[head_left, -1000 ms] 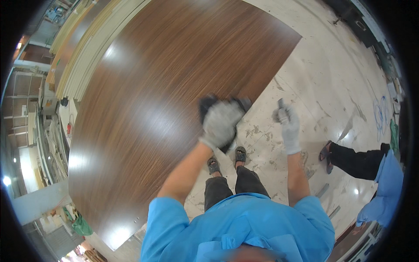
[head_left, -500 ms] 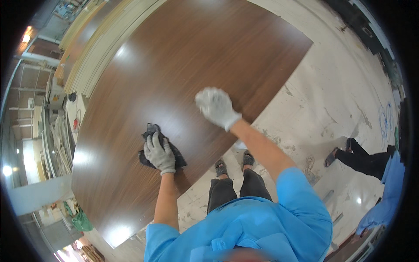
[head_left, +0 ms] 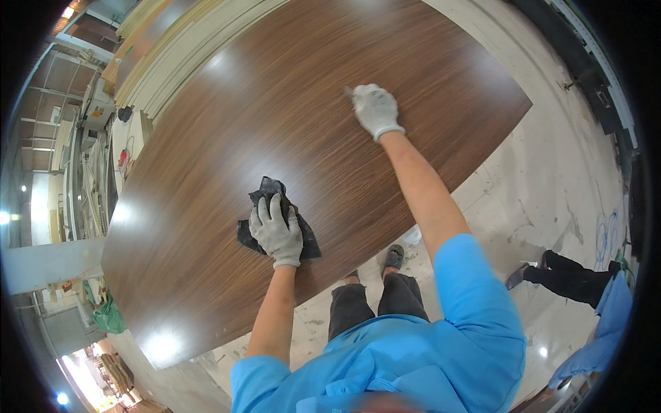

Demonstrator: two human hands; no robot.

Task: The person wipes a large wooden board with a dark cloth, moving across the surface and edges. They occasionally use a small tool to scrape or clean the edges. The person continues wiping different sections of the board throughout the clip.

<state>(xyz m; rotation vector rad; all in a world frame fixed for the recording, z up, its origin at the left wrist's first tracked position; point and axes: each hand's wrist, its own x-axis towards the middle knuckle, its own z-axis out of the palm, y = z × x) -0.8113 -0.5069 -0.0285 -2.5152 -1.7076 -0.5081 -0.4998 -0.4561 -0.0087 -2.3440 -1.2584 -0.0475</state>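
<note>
A large brown wood-grain panel (head_left: 310,144) lies in front of me, its surface glossy under the lights. My left hand (head_left: 277,233), in a grey-white glove, rests on a crumpled black cloth (head_left: 308,241) near the panel's front edge. Its fingers press the cloth against the surface. Farther out and to the right, my right hand (head_left: 377,111) wears a white glove and is closed over the panel. Something small and thin sticks out by its fingertips, too blurred to name.
Stacked boards (head_left: 165,82) stand along the panel's far left side. A green bag (head_left: 108,316) sits at lower left. On the right, a person in dark trousers (head_left: 568,277) stands on the pale, stained floor (head_left: 502,206), where a blue cord (head_left: 606,237) lies.
My right hand has moved farther out and to the right across the panel. The left hand and black cloth appear slightly farther right, while the whole view has also shifted.
</note>
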